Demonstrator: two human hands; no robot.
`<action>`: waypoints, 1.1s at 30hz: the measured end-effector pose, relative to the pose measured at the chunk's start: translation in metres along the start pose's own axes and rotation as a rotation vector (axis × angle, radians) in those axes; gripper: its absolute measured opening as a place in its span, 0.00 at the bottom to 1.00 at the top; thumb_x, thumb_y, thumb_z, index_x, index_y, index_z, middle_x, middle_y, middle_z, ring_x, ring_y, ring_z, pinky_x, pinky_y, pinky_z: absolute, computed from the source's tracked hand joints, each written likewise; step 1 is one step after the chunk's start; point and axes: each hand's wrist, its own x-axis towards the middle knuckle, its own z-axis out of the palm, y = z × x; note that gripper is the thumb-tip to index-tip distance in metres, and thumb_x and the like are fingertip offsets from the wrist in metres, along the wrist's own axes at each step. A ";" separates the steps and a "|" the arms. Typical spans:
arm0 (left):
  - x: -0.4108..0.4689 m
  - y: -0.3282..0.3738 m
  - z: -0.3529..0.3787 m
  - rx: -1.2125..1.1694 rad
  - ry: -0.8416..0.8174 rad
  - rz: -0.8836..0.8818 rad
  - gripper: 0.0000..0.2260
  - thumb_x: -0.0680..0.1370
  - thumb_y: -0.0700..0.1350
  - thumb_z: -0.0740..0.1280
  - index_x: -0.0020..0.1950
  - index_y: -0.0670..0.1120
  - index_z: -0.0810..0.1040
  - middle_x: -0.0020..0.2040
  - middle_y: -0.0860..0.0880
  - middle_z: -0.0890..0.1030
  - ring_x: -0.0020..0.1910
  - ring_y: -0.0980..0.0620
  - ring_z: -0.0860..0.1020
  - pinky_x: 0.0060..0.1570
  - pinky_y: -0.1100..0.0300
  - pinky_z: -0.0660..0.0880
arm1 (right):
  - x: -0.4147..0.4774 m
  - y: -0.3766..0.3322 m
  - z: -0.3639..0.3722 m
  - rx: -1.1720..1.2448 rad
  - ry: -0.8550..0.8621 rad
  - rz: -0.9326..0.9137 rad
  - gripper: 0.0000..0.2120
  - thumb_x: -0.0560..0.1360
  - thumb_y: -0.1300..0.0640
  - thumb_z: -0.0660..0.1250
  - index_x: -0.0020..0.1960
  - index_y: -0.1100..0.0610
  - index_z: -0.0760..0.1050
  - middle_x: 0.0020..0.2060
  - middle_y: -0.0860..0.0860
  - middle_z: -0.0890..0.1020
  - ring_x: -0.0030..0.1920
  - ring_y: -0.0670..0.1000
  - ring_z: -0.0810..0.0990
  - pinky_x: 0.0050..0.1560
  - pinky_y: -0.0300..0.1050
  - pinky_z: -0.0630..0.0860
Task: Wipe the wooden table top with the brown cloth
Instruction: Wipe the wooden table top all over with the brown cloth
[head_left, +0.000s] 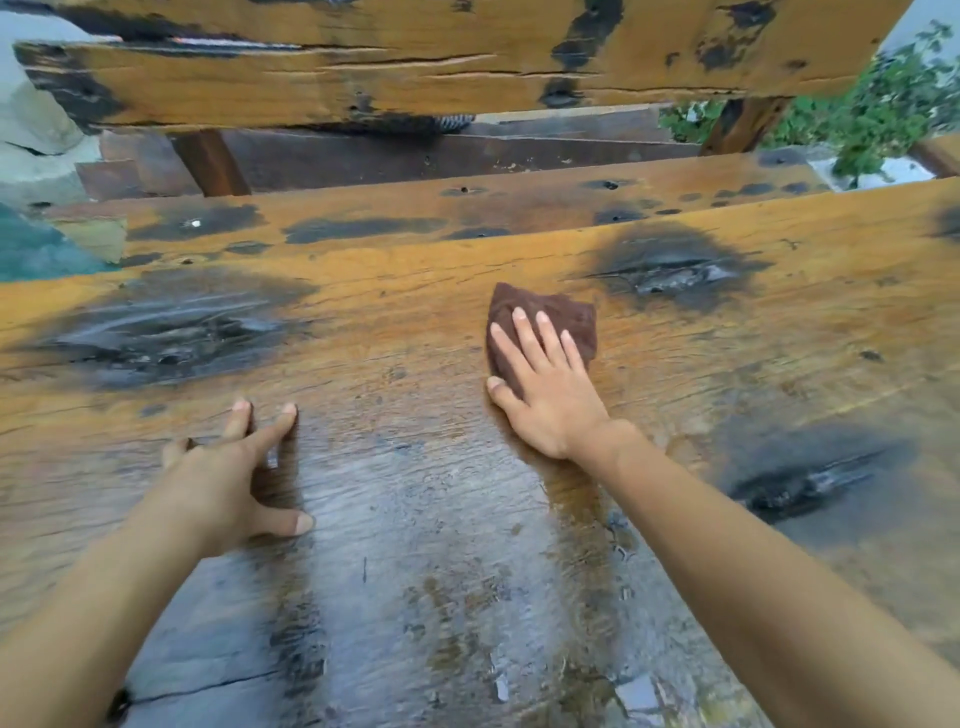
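The wooden table top (395, 322) fills most of the view, orange-brown with dark charred patches and a wet sheen near me. A crumpled brown cloth (566, 314) lies on it right of centre. My right hand (545, 387) presses flat on the cloth with straight, spread fingers. My left hand (234, 467) rests on the bare wood to the left, propped on spread fingertips and thumb, holding nothing.
A bench seat (467, 202) and its wide wooden backrest (415, 67) stand beyond the table's far edge. Green plants (878, 114) grow at the upper right. Pale stone (31, 130) and a teal surface (31, 249) show at the left.
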 end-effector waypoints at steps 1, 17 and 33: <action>0.003 0.001 -0.002 -0.002 0.004 -0.004 0.55 0.59 0.73 0.72 0.76 0.66 0.41 0.80 0.49 0.40 0.75 0.40 0.62 0.72 0.49 0.53 | -0.017 -0.010 0.005 -0.001 -0.007 -0.025 0.34 0.82 0.36 0.43 0.85 0.45 0.42 0.84 0.50 0.40 0.83 0.53 0.34 0.81 0.56 0.36; -0.163 -0.034 0.112 -0.220 0.224 0.032 0.34 0.74 0.68 0.61 0.77 0.61 0.57 0.79 0.49 0.58 0.75 0.38 0.60 0.69 0.42 0.65 | -0.374 -0.191 0.084 -0.160 -0.152 -0.539 0.32 0.80 0.36 0.58 0.81 0.47 0.64 0.81 0.52 0.65 0.81 0.56 0.62 0.75 0.58 0.61; -0.310 -0.117 0.192 -0.320 0.213 -0.272 0.26 0.78 0.54 0.65 0.75 0.56 0.65 0.77 0.43 0.63 0.72 0.40 0.66 0.72 0.51 0.61 | -0.137 -0.103 0.035 -0.033 -0.113 -0.263 0.36 0.79 0.32 0.40 0.84 0.44 0.47 0.84 0.49 0.45 0.83 0.51 0.38 0.82 0.56 0.37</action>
